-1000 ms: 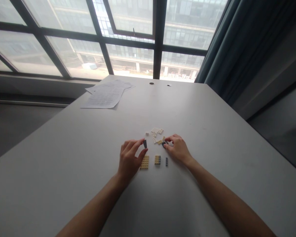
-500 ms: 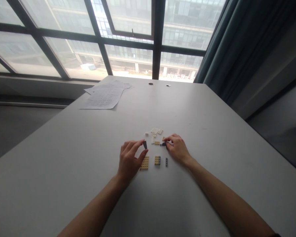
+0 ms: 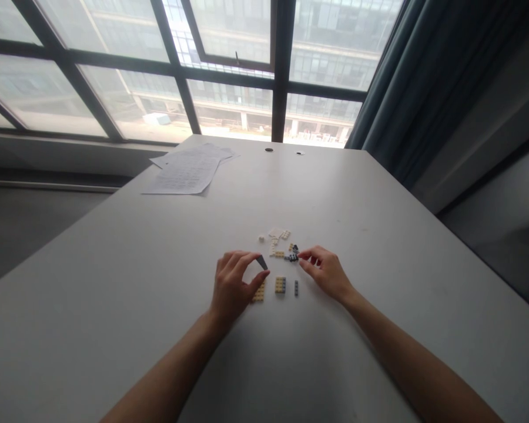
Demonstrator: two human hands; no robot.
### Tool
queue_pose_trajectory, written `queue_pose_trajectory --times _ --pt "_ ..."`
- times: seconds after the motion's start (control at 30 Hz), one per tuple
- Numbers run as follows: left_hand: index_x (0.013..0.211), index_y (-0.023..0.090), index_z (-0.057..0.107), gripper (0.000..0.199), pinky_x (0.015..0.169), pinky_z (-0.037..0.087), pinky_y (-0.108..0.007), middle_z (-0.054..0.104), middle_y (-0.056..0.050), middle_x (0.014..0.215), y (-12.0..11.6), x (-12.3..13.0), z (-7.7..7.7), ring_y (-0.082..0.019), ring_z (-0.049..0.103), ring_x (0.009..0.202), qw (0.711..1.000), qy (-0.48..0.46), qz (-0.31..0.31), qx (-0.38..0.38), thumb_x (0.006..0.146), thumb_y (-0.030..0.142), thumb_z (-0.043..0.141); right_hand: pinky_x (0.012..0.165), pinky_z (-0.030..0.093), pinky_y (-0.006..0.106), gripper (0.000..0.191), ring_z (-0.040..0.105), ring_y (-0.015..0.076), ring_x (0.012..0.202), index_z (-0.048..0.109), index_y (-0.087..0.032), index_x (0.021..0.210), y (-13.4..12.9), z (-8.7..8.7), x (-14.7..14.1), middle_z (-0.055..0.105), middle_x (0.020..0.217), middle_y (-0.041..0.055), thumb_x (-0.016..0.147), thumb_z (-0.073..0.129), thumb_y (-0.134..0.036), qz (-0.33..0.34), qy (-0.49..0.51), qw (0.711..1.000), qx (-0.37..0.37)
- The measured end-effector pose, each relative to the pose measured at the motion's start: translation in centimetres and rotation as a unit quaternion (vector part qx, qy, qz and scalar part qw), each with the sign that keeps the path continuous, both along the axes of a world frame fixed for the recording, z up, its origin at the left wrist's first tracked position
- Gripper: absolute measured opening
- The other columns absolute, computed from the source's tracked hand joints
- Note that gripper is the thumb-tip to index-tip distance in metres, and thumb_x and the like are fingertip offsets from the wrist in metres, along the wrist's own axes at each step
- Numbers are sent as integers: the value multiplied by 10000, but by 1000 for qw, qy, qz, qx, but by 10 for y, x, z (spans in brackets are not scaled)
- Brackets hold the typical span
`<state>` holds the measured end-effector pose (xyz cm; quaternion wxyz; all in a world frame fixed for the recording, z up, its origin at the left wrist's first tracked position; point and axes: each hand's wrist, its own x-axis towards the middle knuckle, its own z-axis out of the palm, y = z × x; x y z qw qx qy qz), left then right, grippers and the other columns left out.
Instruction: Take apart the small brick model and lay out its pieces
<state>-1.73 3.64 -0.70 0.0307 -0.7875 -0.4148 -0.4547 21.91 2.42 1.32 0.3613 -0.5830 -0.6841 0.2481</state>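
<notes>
It looked like an office or similar workroom: a wide, smooth white table (image 3: 264, 352) with two round openings near its far edge, printed white paper sheets (image 3: 187, 170), a dark-framed glass window wall (image 3: 278, 88) facing a large building (image 3: 330, 53), and a long blue-grey fabric curtain (image 3: 392, 88).

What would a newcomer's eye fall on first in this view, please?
Probably the wide, bright window behind the white table, with a dark blue curtain to its right. Next, the left hand pinching a dark grey piece, and the right hand beside small building bricks.
</notes>
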Motion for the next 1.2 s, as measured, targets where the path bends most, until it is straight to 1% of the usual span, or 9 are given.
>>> queue_pose_trajectory --times 0.27,0.47,0.6,0.73,0.8,0.9,1.03,1.1,1.2 --pt "1011 200 611 274 854 429 -356 680 -60 929 -14 10 6 -219 589 936 996 40 -69 35 784 326 700 612 424 236 114 533 123 656 692 -199 872 -28 10 -28 641 759 2 802 662 -283 94 80 992 -22" --pt "1021 198 599 259 843 432 -343 679 -60 935 -22 13 8 -208 592 935 991 51 -114 56 788 258 694 610 409 228 81 524 114 642 656 -187 752 -35 7 -36 627 702 -16 812 634 -237 103 90 990 -23" --pt "1040 198 596 311 857 435 -362 668 -66 948 -15 6 5 -221 582 944 995 41 -81 51 773 308 711 616 411 236 89 539 121 646 677 -193 780 -16 4 -25 653 731 -7 819 629 -257 71 51 996 -8" --pt "1025 193 606 302 854 449 -373 651 -72 959 1 -7 0 -226 582 921 999 -13 6 37 777 338 702 639 438 254 90 550 131 639 694 -184 838 17 2 -10 669 785 18 804 635 -243 -26 -13 1000 4" --pt "1015 185 614 282 848 458 -373 644 -73 957 8 -13 -2 -225 581 908 998 -43 48 21 793 345 683 681 453 272 127 563 141 668 702 -179 897 32 -1 -6 669 838 35 800 629 -219 -41 -45 998 5" --pt "1003 179 624 257 850 466 -370 640 -71 955 14 -16 -3 -221 583 908 993 -83 81 -17 818 357 646 799 450 303 204 577 160 770 712 -192 964 49 -5 -6 657 913 48 800 601 -144 -26 -68 997 10" --pt "997 187 631 257 862 468 -373 638 -63 954 15 -16 -4 -219 586 923 989 -107 84 -55 822 375 630 935 396 312 314 548 182 996 698 -240 1057 58 -9 -20 649 1038 45 839 532 -85 60 -129 989 37" --pt "1003 191 631 257 862 467 -376 638 -62 962 14 -15 -4 -221 584 925 989 -107 81 -60 820 372 630 949 389 330 280 531 199 1038 678 -227 1099 59 -9 -30 639 1093 59 855 562 -152 91 -168 981 41" --pt "1016 189 630 255 867 461 -379 637 -65 974 13 -15 -5 -222 579 926 990 -98 74 -62 818 349 637 940 391 360 269 524 232 1040 679 -188 1073 60 -8 -42 630 1091 87 824 643 -284 93 -208 973 25"
